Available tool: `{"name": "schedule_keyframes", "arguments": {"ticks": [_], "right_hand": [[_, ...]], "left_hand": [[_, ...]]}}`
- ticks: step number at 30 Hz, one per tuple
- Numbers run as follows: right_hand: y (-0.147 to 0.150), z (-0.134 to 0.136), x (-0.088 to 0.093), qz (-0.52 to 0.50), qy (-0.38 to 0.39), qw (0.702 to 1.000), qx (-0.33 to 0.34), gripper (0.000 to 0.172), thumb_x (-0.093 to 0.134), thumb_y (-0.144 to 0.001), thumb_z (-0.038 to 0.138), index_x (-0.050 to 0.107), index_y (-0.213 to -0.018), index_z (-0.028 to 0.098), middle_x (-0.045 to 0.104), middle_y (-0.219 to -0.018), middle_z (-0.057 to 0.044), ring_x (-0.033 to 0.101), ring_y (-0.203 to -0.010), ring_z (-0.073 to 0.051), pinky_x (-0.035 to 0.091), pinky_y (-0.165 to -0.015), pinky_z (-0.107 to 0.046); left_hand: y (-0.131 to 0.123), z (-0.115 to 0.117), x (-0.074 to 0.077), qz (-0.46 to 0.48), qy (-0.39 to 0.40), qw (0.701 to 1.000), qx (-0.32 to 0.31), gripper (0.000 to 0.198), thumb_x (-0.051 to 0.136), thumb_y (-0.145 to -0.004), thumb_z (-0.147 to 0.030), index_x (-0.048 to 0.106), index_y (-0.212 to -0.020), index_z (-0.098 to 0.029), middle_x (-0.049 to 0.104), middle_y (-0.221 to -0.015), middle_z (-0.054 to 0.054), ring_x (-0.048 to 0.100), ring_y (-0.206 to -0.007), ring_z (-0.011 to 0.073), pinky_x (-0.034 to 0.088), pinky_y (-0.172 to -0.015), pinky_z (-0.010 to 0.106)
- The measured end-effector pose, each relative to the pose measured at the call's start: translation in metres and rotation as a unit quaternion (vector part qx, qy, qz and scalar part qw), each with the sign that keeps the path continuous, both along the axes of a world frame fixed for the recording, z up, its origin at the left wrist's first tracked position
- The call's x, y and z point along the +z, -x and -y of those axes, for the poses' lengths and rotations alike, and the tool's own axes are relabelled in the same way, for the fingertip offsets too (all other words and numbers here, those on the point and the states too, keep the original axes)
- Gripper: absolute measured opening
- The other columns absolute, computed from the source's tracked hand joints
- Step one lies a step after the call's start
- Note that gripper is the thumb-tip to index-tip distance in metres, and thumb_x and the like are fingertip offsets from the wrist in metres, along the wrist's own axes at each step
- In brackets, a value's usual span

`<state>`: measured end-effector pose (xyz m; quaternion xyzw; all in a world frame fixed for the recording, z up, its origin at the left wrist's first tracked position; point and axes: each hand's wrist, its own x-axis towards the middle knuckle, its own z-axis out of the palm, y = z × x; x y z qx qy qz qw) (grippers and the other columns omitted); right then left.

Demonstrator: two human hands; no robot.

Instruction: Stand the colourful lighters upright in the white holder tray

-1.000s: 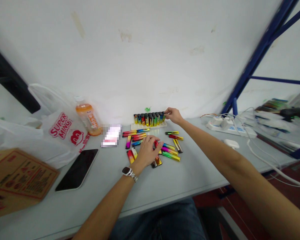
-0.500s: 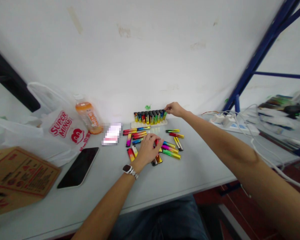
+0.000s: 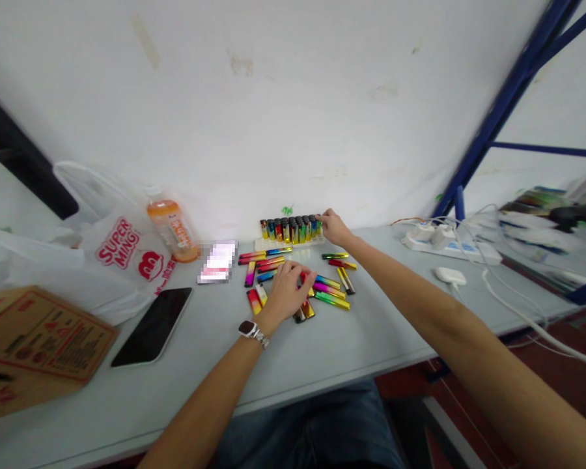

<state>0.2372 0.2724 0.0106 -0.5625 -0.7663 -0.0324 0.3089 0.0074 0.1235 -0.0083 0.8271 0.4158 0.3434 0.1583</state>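
Colourful metallic lighters (image 3: 295, 231) with black tops stand upright in close rows in a pale holder (image 3: 261, 245) against the wall. At the right end of these rows is my right hand (image 3: 333, 228), its fingers closed at the top of a lighter, which they partly hide. My left hand (image 3: 289, 286) is low over the loose lighters (image 3: 332, 299) scattered on the table. Its thumb and forefinger come close together around a red lighter (image 3: 303, 279), only a small part of which shows.
A black phone (image 3: 152, 327), a blurred-out bright card or screen (image 3: 218, 262), an orange drink bottle (image 3: 173, 228), a white plastic bag (image 3: 127, 247) and a cardboard box (image 3: 43, 345) stand left. A power strip (image 3: 452, 244), white adapter (image 3: 450, 276) and cables lie right.
My right hand has shifted slightly left and down at the end of the lighter rows. The left hand stays almost still. A white adapter now shows beyond my right forearm.
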Motion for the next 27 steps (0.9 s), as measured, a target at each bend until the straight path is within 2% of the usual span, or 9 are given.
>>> {"name": "schedule_keyframes", "arguments": {"ticks": [5,7,10,13,16,21,24,27], "right_hand": [[0.000,0.017,0.003,0.043,0.021,0.999,0.008,0.064,0.047,-0.080,0.003,0.050,-0.144,0.008,0.056,-0.113,-0.017,0.055,-0.107,-0.026,0.043,-0.102,-0.036],[-0.002,0.029,0.003,0.031,0.024,0.999,-0.003,0.063,0.048,-0.082,0.006,0.047,-0.145,0.008,0.055,-0.116,-0.017,0.056,-0.107,-0.026,0.043,-0.102,-0.037],[-0.005,0.052,0.002,0.013,0.046,0.999,-0.013,0.042,0.052,-0.084,0.013,0.062,-0.124,0.010,0.057,-0.111,-0.015,0.059,-0.098,-0.023,0.047,-0.094,-0.035],[-0.005,0.075,0.002,0.054,0.098,0.994,0.000,0.021,0.061,-0.080,0.022,0.070,-0.099,0.015,0.062,-0.104,-0.012,0.061,-0.094,-0.023,0.048,-0.089,-0.033],[-0.003,0.088,0.005,0.113,0.138,0.984,-0.003,0.021,0.069,-0.075,0.028,0.074,-0.093,0.018,0.067,-0.102,-0.012,0.063,-0.094,-0.025,0.049,-0.083,-0.032],[0.008,0.085,0.015,0.114,0.200,0.973,0.016,0.014,0.072,-0.069,0.019,0.076,-0.083,0.018,0.074,-0.085,-0.008,0.065,-0.076,-0.022,0.047,-0.069,-0.028],[0.020,0.083,0.019,0.102,0.176,0.977,0.064,0.013,0.074,-0.066,0.015,0.076,-0.078,0.018,0.075,-0.080,-0.007,0.066,-0.075,-0.021,0.047,-0.070,-0.027],[0.038,0.086,0.021,0.092,0.137,0.979,0.121,0.016,0.070,-0.069,0.013,0.077,-0.083,0.016,0.075,-0.084,-0.008,0.066,-0.079,-0.021,0.047,-0.073,-0.027]], "left_hand": [[0.001,0.000,0.003,-0.009,0.004,1.000,-0.001,0.029,0.045,-0.098,-0.036,0.068,-0.096,-0.019,0.059,-0.103,0.009,0.054,-0.104,0.0249,0.045,-0.099,0.045],[0.002,0.000,0.003,-0.013,0.006,1.000,-0.001,0.027,0.044,-0.098,-0.031,0.068,-0.097,-0.019,0.060,-0.103,0.009,0.054,-0.105,0.0251,0.045,-0.099,0.045],[0.002,-0.001,0.002,-0.026,-0.007,1.000,-0.001,0.026,0.041,-0.098,-0.026,0.066,-0.097,-0.019,0.059,-0.104,0.009,0.054,-0.105,0.0253,0.045,-0.099,0.045],[0.002,-0.001,0.000,-0.052,-0.030,0.998,0.013,0.027,0.039,-0.098,-0.023,0.065,-0.099,-0.019,0.059,-0.103,0.009,0.054,-0.104,0.0254,0.045,-0.097,0.045],[0.000,-0.001,0.001,-0.067,-0.048,0.996,0.034,0.026,0.038,-0.098,-0.022,0.063,-0.101,-0.019,0.059,-0.104,0.009,0.054,-0.104,0.0254,0.045,-0.096,0.045],[-0.001,-0.002,0.004,-0.060,-0.068,0.995,0.047,0.021,0.042,-0.097,-0.024,0.062,-0.102,-0.019,0.059,-0.105,0.009,0.054,-0.106,0.0265,0.044,-0.097,0.046],[0.000,-0.004,0.005,-0.025,-0.072,0.996,0.052,0.018,0.045,-0.096,-0.025,0.061,-0.102,-0.020,0.059,-0.105,0.009,0.055,-0.108,0.0264,0.045,-0.098,0.045],[0.004,-0.008,0.005,0.040,-0.075,0.994,0.068,0.018,0.048,-0.095,-0.027,0.059,-0.106,-0.018,0.059,-0.108,0.010,0.055,-0.109,0.0258,0.045,-0.100,0.045]]}}
